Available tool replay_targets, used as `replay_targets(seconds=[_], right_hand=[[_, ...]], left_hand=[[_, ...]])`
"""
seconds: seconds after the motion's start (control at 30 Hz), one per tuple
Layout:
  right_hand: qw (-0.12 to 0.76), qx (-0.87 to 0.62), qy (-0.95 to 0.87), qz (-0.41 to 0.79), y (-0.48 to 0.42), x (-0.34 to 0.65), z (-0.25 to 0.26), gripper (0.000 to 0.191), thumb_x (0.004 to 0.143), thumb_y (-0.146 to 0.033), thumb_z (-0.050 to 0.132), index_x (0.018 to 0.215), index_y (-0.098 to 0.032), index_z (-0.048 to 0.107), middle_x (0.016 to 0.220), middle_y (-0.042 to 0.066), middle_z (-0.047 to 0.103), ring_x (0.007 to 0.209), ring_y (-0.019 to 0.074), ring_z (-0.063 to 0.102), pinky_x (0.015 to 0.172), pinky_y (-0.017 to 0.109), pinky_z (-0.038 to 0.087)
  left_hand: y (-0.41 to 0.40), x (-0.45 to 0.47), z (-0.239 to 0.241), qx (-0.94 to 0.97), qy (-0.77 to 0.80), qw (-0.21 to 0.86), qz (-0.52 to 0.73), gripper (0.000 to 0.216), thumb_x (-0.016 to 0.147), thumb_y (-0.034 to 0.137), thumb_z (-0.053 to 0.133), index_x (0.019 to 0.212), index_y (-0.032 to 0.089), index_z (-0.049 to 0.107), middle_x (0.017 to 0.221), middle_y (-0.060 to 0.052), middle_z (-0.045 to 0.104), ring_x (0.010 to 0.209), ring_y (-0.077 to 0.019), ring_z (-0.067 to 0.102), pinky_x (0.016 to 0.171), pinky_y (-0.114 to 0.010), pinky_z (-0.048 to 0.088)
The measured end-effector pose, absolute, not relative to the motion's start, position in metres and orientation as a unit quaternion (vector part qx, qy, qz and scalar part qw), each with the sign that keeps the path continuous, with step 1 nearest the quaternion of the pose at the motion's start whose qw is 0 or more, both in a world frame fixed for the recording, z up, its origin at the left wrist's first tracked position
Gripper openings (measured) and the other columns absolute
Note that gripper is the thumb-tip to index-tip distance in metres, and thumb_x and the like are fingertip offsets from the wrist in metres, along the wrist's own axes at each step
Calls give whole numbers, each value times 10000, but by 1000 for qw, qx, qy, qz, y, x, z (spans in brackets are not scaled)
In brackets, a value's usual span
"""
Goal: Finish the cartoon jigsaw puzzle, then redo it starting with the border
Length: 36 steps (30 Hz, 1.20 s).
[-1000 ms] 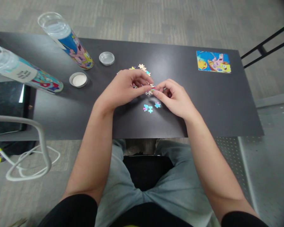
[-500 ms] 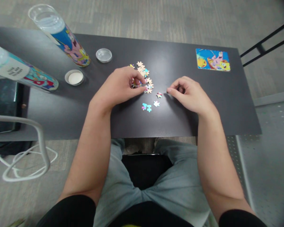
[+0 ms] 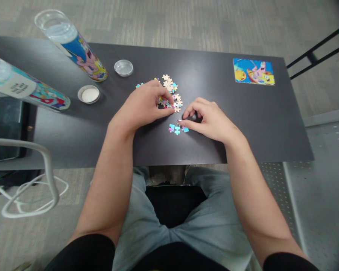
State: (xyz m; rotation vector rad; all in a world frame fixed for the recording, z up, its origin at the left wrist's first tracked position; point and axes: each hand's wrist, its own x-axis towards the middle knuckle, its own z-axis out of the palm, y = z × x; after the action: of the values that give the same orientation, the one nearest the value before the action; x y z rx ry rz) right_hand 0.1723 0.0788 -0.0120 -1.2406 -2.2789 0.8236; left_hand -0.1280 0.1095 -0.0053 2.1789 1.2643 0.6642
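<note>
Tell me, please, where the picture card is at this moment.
In the head view, the picture card lies near the far right corner of the table, beyond and to the right of the right hand.

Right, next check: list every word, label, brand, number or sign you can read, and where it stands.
Readable text: none.
White label on the clear, cartoon-printed plastic tube at far left: several dark lines, too blurred to read.
Blue-and-pink cartoon-printed clear tube behind it: no legible lettering.
Blue rectangular cartoon card: none legible.
Tan and multicoloured jigsaw pieces: none legible.
</note>
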Motion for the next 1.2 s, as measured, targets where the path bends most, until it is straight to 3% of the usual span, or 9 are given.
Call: replay_targets(seconds=[0.23,0.6,0.83,0.93,1.1,1.2], right_hand=[[210,-406,-817,351,83,193,-8,261,1040,-535,1049,1121,-344,891,1112,63,743,970,311,673,956,508,571],[194,-436,-819,320,80,191,-9,352,899,-451,1158,1127,-344,913,1146,53,728,990,315,683,995,524,553],[209,-451,-809,313,79,183,-10,223,1131,-508,963,1074,-320,856,1091,59,767,945,298,668,942,498,541],[227,-467,-800,302,77,175,-13,211,1119,-448,968,1036,-308,833,1082,53,776,958,296,687,957,497,527],[216,-464,-810,285,74,170,-13,338,1005,-512,1103,1058,-316,832,1162,54,810,1058,328,723,1084,540,530],[225,-460,-804,302,75,171,-13,295,1057,-550,1048,1103,-326,862,1124,51,792,984,305,686,1052,531,555]], left_hand=[[107,-128,-6,805,476,245,254,185,982,406,995,1108,272,969,1222,-102,780,1084,-312,737,1061,-490,598],[109,-126,-5,814,445,276,249,131,1007,411,962,1070,296,951,1066,-56,863,983,-288,757,1006,-451,595],[103,-122,1,771,456,336,289,174,1072,411,916,1143,256,953,1066,-60,910,957,-252,775,990,-405,637],[101,-122,4,767,461,329,301,176,1061,390,897,1142,242,946,1073,-72,910,993,-262,790,1043,-423,651],[103,-124,5,759,461,345,304,210,1048,453,911,1109,253,924,1065,-78,917,1005,-280,809,1051,-446,676],[102,-121,7,754,440,389,295,236,1037,482,928,1110,258,915,1071,-79,917,1032,-287,834,1018,-439,687]])
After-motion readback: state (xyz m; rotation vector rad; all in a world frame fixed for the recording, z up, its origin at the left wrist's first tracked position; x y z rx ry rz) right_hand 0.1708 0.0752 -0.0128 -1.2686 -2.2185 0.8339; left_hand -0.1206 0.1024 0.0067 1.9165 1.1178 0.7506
